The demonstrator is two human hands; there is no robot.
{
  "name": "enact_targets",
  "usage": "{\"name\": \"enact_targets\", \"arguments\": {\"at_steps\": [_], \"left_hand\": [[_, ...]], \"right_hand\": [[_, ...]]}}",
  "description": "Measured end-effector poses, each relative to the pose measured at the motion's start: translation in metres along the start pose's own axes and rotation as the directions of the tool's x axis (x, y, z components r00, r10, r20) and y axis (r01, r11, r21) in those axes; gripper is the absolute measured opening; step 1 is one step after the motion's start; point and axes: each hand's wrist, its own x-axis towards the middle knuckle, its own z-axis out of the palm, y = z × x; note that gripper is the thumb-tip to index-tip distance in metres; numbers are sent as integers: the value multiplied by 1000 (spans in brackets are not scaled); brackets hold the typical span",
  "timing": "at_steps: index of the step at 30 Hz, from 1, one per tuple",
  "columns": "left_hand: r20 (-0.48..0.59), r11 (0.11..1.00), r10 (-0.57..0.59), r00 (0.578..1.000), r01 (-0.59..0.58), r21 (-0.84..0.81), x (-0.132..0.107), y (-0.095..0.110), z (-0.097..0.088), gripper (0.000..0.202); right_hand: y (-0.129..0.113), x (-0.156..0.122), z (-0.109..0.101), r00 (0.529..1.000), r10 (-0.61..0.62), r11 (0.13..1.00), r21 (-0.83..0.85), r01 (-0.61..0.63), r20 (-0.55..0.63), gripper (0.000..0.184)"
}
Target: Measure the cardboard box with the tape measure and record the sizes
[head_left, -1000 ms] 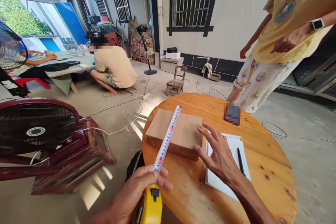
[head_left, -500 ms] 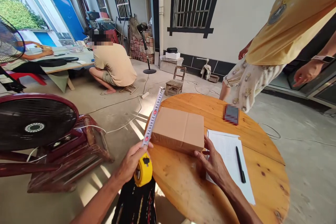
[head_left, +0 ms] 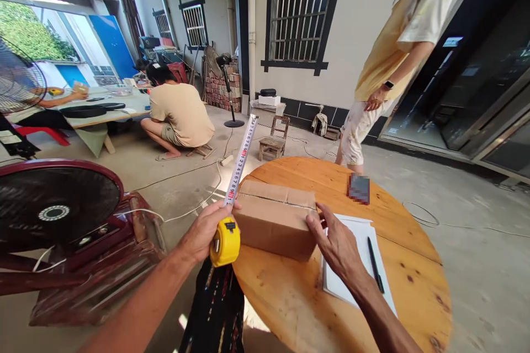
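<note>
Your left hand is clenched around the yellow tape measure, its blade raised at the left end of the matte cardboard box. Your right hand, fingers spread, rests against the box's right end on the round varnished wooden table. Beyond: concrete floor, barred window.

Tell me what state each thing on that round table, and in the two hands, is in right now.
Tape measure, blade pulled out and pointing up and away, case gripped in the left hand.
Cardboard box, closed, lying flat on the table.
Right hand, open, fingers on the box's near corner.
Pen, lying on the paper.
Phone, lying flat, apart from the box.
</note>
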Motion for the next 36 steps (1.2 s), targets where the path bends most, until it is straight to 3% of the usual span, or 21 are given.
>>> {"name": "enact_targets", "arguments": {"at_steps": [6,10,13,15,18,22,26,36], "left_hand": [[6,999,-36,999,35,32,2,-14,-6,25],[-62,995,-45,997,51,84,-6,-8,-11,31],[-136,988,-75,988,92,126,-28,0,-14,37],[-110,972,-198,974,210,108,-49,1,-12,38],[-81,916,-391,917,396,59,-75,-2,-2,35],[-87,855,-513,854,518,33,-90,-5,17,34],[-92,845,-531,842,534,10,-90,-1,26,30],[-114,840,-542,833,543,-24,-93,-6,28,27]], "right_hand": [[9,-17,21,969,-216,976,-23,214,-118,71],[8,-18,25,966,-238,971,-33,236,-105,60],[6,-18,28,962,-236,972,-30,234,-139,60],[6,-18,31,954,-249,969,-31,247,-169,60],[6,-18,32,943,-272,962,-32,271,-194,58],[6,-17,31,938,-288,957,-35,287,-193,58],[7,-16,30,940,-286,958,-52,282,-185,59],[6,-17,30,944,-268,964,-51,263,-194,58]]}}
